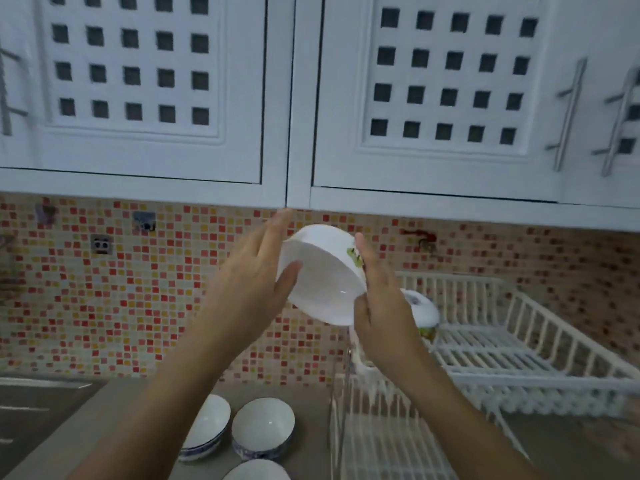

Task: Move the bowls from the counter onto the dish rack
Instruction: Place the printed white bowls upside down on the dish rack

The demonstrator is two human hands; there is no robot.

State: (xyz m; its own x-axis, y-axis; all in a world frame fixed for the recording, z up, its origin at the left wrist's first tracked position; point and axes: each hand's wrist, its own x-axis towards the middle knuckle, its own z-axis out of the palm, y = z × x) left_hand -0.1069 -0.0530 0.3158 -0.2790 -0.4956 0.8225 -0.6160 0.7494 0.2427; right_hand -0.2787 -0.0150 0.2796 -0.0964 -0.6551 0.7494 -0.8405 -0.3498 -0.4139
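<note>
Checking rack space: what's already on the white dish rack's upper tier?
One white bowl lies upturned at the left end of the white dish rack; the right hand hides part of it.

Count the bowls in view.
5. One held up between the left hand and right hand: bowl. One upside down on the dish rack. Three on the counter. More may be hidden.

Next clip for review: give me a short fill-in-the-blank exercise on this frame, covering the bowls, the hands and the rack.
1. The white bowl is held between ____ hands.
2. The dish rack stands to the ____ of the bowls on the counter.
3. One bowl already on the rack lies ____.
4. The wall behind the rack is covered in small ____.

Missing words: both; right; upside down; tiles
</note>
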